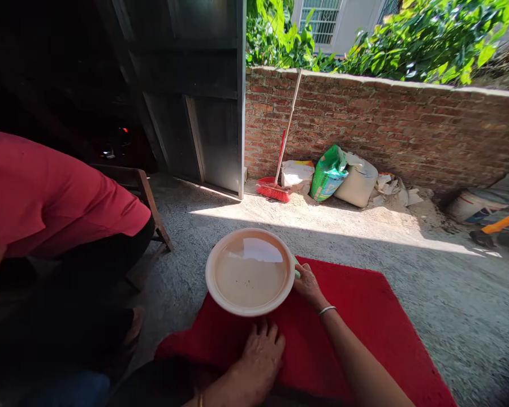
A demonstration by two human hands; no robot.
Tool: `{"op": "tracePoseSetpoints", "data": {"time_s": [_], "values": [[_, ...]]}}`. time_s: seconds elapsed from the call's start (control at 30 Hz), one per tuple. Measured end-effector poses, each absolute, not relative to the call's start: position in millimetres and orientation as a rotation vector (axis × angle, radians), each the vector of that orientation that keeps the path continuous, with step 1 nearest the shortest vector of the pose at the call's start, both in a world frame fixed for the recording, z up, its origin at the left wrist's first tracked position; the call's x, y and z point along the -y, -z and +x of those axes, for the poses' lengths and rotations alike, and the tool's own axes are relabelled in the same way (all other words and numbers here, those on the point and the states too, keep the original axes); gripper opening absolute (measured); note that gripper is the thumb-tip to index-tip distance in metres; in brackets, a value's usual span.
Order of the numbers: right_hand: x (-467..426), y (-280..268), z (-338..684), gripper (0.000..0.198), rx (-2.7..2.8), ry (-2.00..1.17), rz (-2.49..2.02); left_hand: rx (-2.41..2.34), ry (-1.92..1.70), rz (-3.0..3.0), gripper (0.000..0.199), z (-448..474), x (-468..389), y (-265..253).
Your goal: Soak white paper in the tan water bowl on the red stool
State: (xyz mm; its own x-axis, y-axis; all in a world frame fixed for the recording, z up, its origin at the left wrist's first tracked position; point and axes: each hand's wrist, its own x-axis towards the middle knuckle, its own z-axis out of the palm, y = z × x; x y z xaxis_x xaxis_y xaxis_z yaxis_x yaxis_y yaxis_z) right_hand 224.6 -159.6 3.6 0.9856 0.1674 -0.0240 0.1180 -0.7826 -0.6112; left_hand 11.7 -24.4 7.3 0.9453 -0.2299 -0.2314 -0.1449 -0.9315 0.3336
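Observation:
A pale, round basin (212, 277) with clear water in it stands on a red cloth (356, 299). Several tiny dark specks show in the water. My right hand (309, 284), with a silver bangle at the wrist, is beside the basin's right rim, its fingers closed on a pale green object (297, 268). Most of that object is hidden by the hand and the basin, so its kind cannot be made out. My left hand (263, 347) rests on the red cloth just in front of the basin, fingers stretched and slightly apart, holding nothing.
To the left, a person in a red shirt (63, 198) bends by a wooden chair (150, 209). A dark metal door (212, 130) stands behind. Along the brick wall (385, 124) are a red broom (274, 192), a green sack (327, 175) and a white sack (358, 181).

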Motion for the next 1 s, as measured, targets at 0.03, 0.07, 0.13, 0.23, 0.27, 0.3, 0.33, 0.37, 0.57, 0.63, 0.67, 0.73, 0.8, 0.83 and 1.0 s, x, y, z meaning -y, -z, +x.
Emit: {"op": "tracePoseSetpoints", "data": {"time_s": [0.03,0.07,0.13,0.23,0.27,0.3,0.33,0.37,0.57,0.63,0.67,0.73,0.8,0.83,1.0], "values": [[164.9,-4.8,221.6,0.025,0.219,-0.105,-2.472,0.297,0.360,2.787,0.048,9.4,23.0,-8.5],[173.1,-6.6,219.4,0.027,0.201,-0.093,-2.477,0.319,0.345,2.790,0.048,7.2,21.6,-10.0],[190.8,-10.3,214.9,0.033,0.088,-0.039,-2.510,0.357,0.340,2.798,0.049,4.1,19.5,-12.6],[198.1,-10.1,195.2,0.040,-0.041,0.022,-2.553,0.383,0.321,2.808,0.049,3.5,19.4,-9.9],[193.9,-8.2,184.0,0.039,-0.025,0.022,-2.557,0.385,0.309,2.810,0.048,4.2,20.2,-7.1],[187.8,-5.9,171.5,0.038,0.020,0.014,-2.553,0.389,0.302,2.808,0.047,5.2,21.2,-3.7],[181.4,-3.7,158.6,0.036,0.080,0.000,-2.543,0.391,0.304,2.806,0.046,6.3,22.3,-0.4],[176.3,-2.0,146.7,0.034,0.145,-0.018,-2.528,0.392,0.306,2.804,0.045,7.3,23.5,2.3],[200.3,-12.3,135.4,0.024,0.175,-0.056,-2.458,0.368,0.316,2.826,0.036,9.8,29.5,-10.5],[209.1,-18.3,138.5,0.026,0.065,-0.014,-2.473,0.349,0.299,2.853,0.033,9.6,31.8,-22.9],[209.2,-20.4,134.7,0.026,0.029,0.001,-2.480,0.349,0.262,2.869,0.032,9.1,32.6,-28.8],[200.2,-21.3,116.2,0.026,0.027,0.008,-2.487,0.375,0.119,2.894,0.033,7.7,32.0,-37.0],[183.4,-16.7,92.3,0.033,0.123,-0.021,-2.484,0.452,-0.071,2.893,0.037,8.5,27.0,-37.2],[175.7,-12.9,82.4,0.036,0.189,-0.063,-2.476,0.516,-0.169,2.877,0.038,10.6,23.2,-33.9],[202.3,-14.2,60.7,0.045,0.273,-0.112,-2.419,0.653,-0.376,2.807,0.037,19.7,10.0,-12.6]]}}
